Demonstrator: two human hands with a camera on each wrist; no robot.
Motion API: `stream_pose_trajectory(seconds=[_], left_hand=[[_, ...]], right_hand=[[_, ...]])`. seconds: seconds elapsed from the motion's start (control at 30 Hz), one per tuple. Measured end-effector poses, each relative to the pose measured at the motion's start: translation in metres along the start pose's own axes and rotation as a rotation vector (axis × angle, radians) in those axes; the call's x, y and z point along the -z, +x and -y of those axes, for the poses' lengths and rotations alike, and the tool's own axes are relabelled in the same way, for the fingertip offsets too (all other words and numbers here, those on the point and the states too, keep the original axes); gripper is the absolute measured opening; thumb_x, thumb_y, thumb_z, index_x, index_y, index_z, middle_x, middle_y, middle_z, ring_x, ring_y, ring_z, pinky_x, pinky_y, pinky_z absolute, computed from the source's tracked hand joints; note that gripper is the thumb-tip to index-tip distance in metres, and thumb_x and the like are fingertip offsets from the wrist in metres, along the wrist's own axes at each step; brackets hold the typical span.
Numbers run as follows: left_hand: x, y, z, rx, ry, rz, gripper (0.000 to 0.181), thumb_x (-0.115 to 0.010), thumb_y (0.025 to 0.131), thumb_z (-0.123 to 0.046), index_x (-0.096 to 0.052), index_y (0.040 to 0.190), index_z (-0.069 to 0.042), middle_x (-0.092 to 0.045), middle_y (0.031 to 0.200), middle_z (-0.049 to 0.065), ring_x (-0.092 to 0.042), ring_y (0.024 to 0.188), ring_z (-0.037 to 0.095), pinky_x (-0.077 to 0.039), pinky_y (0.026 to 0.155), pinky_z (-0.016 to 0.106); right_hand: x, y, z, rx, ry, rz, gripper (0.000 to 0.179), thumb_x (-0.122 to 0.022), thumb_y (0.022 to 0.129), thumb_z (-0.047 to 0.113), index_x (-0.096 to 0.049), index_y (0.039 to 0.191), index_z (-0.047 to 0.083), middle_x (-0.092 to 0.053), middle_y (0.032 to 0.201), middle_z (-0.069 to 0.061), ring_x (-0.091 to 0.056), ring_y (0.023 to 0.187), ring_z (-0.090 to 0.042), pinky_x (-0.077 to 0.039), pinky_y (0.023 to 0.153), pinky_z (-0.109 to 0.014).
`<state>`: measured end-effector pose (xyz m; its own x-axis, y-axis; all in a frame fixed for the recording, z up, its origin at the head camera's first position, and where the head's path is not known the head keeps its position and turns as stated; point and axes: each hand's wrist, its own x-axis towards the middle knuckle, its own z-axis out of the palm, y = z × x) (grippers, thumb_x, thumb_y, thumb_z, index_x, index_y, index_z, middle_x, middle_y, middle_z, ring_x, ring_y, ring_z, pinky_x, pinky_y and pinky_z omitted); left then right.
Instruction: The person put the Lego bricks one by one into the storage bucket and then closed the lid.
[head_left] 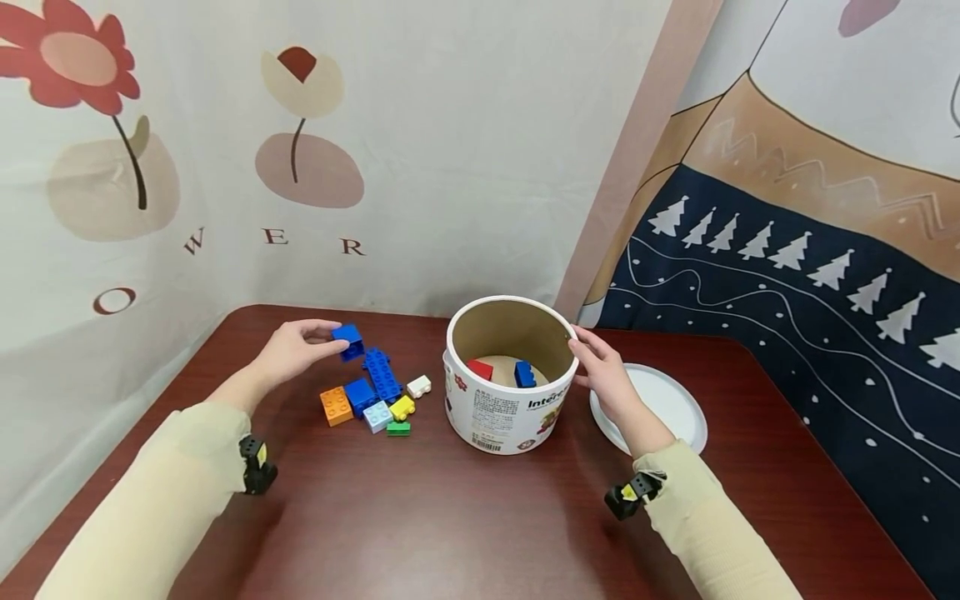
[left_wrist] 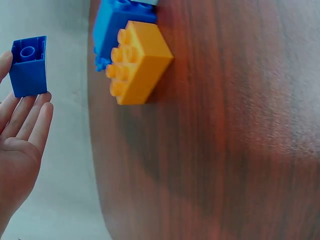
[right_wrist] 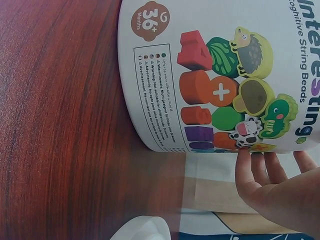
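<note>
Over the far left of the table, my left hand [head_left: 297, 346] pinches a blue toy brick [head_left: 348, 342] between thumb and fingers. In the left wrist view, the brick's hollow underside faces up, with the thumb on one side and the fingertips below. My right hand [head_left: 606, 375] holds the side of a white round bucket [head_left: 495, 417] near its rim. Inside the bucket lie a red block [head_left: 480, 369] and a dark blue block [head_left: 524, 374]. Printed words and colourful bead pictures cover the outer wall in the right wrist view.
Left of the bucket is a cluster of bricks: an orange brick [head_left: 336, 406], a long blue piece [head_left: 382, 374], a light blue brick [head_left: 378, 416], a yellow piece [head_left: 402, 407], a green piece [head_left: 398, 429] and a white piece [head_left: 419, 387]. A white lid [head_left: 678, 404] lies at right.
</note>
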<state>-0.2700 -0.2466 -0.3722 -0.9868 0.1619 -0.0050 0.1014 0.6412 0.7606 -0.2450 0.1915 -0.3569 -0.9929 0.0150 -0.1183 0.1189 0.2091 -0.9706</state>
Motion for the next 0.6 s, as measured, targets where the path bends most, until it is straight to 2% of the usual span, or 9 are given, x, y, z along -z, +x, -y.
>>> stream_pose_trajectory(seconds=[0.6], left_hand=[[0.006, 0.009, -0.048, -0.068, 0.041, 0.027, 0.061, -0.059, 0.088, -0.048, -0.051, 0.132, -0.007, -0.055, 0.129, 0.021, -0.053, 0.117, 0.035, -0.043, 0.098, 0.052]], right_hand=[[-0.001, -0.002, 0.0, 0.022, 0.004, 0.002, 0.048, -0.041, 0.1, 0.026, -0.034, 0.145, 0.011, -0.036, 0.147, -0.018, -0.04, 0.132, -0.034, -0.04, 0.102, -0.05]])
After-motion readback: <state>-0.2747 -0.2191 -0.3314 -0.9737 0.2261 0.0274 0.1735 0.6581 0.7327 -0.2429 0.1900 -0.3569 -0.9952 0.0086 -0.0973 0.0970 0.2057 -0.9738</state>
